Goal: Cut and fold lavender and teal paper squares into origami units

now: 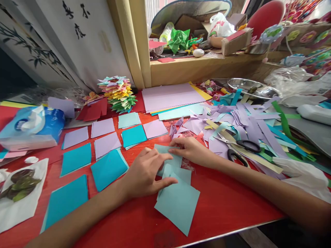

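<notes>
Several pale blue-green paper squares lie loosely overlapped on the red table in front of me. My left hand is over their left side, its thumb and index finger apart and the other fingers loosely bent. Under its index finger is the farthest sheet, a pale blue-green paper square. At that sheet's far right edge, my right hand has its thumb and fingers closed on the paper. The left fingers partly cover the sheets, so I cannot tell whether that sheet is folded.
Teal stacks and lilac stacks of squares are at left. Behind stands a pile of folded paper pieces. Scissors lie among paper strips at right. A tissue pack sits far left, larger sheets at the back.
</notes>
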A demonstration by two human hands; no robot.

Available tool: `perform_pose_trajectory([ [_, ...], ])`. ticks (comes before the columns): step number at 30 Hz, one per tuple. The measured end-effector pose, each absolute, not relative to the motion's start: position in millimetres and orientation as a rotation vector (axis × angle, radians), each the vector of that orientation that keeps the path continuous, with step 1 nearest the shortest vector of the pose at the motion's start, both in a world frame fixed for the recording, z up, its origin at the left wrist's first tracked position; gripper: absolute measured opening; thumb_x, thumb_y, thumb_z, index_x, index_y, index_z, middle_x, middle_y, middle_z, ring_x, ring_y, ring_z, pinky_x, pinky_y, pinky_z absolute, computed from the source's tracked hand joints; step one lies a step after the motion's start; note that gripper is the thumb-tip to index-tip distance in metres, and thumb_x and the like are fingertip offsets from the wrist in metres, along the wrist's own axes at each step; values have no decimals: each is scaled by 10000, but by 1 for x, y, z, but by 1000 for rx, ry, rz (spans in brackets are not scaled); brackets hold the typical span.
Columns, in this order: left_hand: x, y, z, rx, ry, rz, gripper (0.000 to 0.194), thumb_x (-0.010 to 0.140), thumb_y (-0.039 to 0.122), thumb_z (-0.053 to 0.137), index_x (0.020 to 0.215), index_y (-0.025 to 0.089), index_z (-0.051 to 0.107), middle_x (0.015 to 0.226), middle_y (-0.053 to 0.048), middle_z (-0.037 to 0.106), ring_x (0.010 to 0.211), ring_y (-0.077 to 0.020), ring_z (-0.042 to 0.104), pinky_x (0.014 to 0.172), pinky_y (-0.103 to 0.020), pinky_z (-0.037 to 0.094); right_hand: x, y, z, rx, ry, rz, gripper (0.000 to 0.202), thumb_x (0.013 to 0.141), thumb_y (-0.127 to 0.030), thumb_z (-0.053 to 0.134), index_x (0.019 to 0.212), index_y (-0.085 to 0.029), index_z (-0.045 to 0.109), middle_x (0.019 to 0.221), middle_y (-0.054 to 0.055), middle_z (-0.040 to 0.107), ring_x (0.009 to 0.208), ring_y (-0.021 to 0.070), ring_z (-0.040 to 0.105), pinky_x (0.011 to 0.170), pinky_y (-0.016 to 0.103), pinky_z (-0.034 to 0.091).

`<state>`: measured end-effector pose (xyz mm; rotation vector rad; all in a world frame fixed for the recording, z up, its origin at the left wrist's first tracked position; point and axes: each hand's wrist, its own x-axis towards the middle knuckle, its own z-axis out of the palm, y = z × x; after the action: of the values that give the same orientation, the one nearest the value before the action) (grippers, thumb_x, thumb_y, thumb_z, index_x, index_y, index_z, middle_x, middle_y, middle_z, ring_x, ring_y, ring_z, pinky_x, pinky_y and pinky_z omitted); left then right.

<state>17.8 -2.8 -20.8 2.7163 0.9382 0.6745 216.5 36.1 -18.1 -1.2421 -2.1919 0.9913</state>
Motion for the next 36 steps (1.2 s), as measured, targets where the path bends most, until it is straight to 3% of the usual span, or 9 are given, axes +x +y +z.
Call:
perform_pose_trajectory([
  [5,18,-1,-20,2416,1001,558,274,887,291,402,1145,221,461,815,-14,541,737,-132,509,695,-250,412,218,36,-19,-1210,-2220,992,151,832,-247,518,829,-137,622,728,17,594,624,96,489,570,221,335],
  [13,19,5,-20,1998,1401,781,226,869,320,444,1077,259,506,829,18,563,782,-124,538,663,-214,405,219,36,-16,-1125,-2245,971,383,899,-413,374,761,-143,608,688,25,558,610,111,455,555,249,323],
  [17,19,4,-20,1947,1436,827,188,882,347,408,982,248,533,781,25,566,713,-117,528,581,-209,380,219,36,-17,-1139,-2142,1097,260,835,-383,510,920,-156,603,826,29,589,665,106,482,587,241,346],
  [21,20,3,-16,1998,1361,771,216,886,358,393,938,234,561,900,14,610,798,-133,538,648,-224,393,221,41,-24,-1100,-2119,1214,159,819,-291,530,841,-151,603,762,16,561,652,102,471,584,236,348],
  [27,19,5,-18,2026,1293,626,245,808,337,534,1032,238,520,1021,3,582,874,-154,524,738,-252,404,221,41,-26,-1147,-2109,1179,128,821,-256,521,844,-149,588,739,10,540,630,97,454,567,231,340],
  [31,18,7,-21,1999,1298,585,194,840,310,490,1024,248,496,872,17,556,762,-134,511,664,-242,393,221,41,-24,-1131,-2147,1151,161,831,-229,509,949,-152,586,747,9,539,628,94,457,561,224,339],
  [36,17,8,-23,1924,1359,624,157,853,355,473,975,257,487,746,35,503,700,-124,492,611,-233,375,222,42,-23,-1139,-2245,1091,169,837,-230,497,904,-157,633,695,1,535,602,89,439,558,224,321],
])
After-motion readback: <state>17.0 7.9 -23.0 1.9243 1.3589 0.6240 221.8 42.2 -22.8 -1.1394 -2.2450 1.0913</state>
